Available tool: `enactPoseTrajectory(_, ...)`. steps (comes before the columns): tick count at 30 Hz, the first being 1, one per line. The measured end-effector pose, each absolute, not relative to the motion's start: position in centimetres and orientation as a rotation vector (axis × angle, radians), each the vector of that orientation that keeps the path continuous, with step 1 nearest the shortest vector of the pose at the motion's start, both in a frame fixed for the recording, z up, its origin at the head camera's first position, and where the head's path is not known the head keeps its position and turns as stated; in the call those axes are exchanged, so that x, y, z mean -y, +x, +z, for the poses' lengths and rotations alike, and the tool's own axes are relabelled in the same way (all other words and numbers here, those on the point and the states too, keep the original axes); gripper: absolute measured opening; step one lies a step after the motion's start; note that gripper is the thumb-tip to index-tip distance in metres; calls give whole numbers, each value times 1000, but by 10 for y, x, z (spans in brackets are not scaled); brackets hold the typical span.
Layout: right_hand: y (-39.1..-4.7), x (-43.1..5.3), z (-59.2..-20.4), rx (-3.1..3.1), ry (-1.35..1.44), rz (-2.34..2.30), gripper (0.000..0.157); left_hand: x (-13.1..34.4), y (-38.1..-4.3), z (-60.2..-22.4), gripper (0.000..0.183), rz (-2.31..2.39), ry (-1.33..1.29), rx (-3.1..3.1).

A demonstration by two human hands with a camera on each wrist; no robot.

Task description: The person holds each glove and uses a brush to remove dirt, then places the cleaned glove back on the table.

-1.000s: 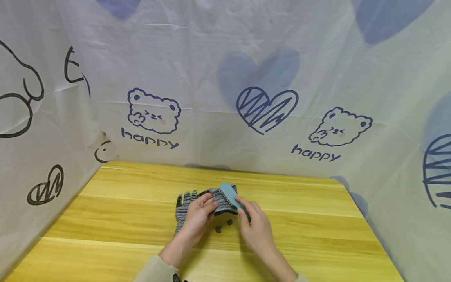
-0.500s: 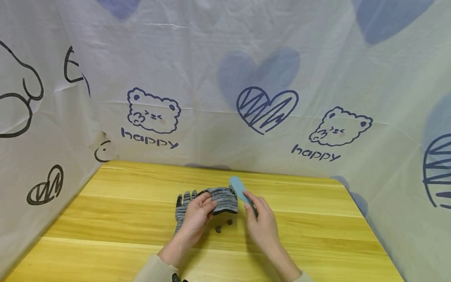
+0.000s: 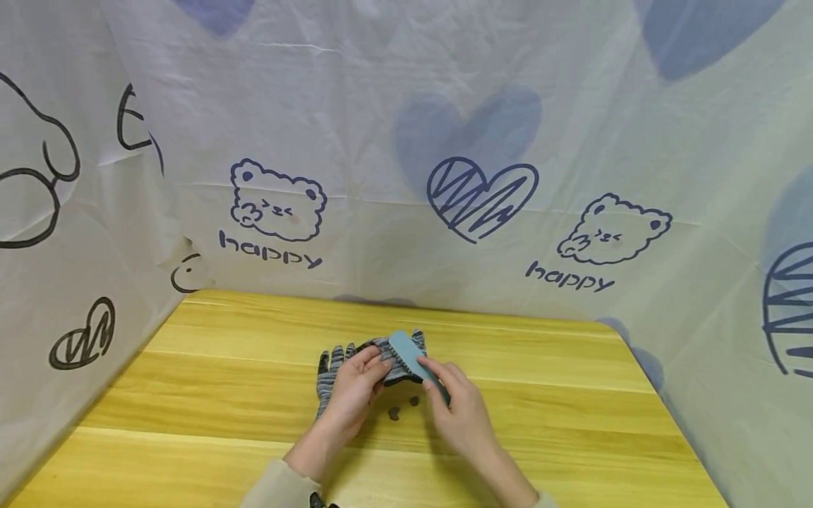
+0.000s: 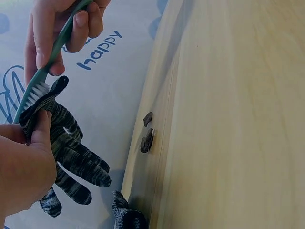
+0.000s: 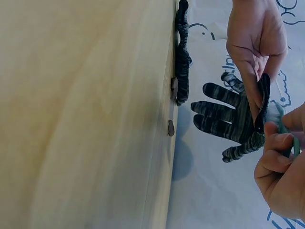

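Observation:
My left hand (image 3: 351,390) pinches a grey-and-black knit glove (image 4: 71,150) near its cuff, above the table. In the right wrist view the glove's fingers hang away from that hand. A blue-green brush (image 3: 406,353) with pale bristles is gripped by its handle in my right hand (image 3: 462,410). Its bristles touch the glove beside the left fingers, as the left wrist view shows near the cuff. A second, matching glove (image 3: 326,382) lies on the table to the left, partly hidden behind my left hand and forearm.
Two small dark lumps (image 3: 394,413) lie on the yellow wood-grain table (image 3: 559,409) between my forearms. A white sheet (image 3: 381,261) printed with hearts and bears hangs behind the table and along both sides.
The brush moved right to the glove's far edge half a second ago, and is now back left across the glove. The left hand keeps its hold, and the second glove has not moved.

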State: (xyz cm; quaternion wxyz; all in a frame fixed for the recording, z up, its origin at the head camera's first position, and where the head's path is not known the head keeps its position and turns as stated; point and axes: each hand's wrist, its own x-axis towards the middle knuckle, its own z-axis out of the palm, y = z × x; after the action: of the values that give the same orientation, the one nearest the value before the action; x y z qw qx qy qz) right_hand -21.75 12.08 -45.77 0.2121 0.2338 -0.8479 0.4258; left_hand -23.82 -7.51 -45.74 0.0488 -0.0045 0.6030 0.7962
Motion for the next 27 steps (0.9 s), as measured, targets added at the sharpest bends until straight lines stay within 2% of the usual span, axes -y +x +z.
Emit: enactPoseTrajectory(27,-227,-131,-456,2303,407,1066,37,73,-239,-457,66,2476,-26,-1838)
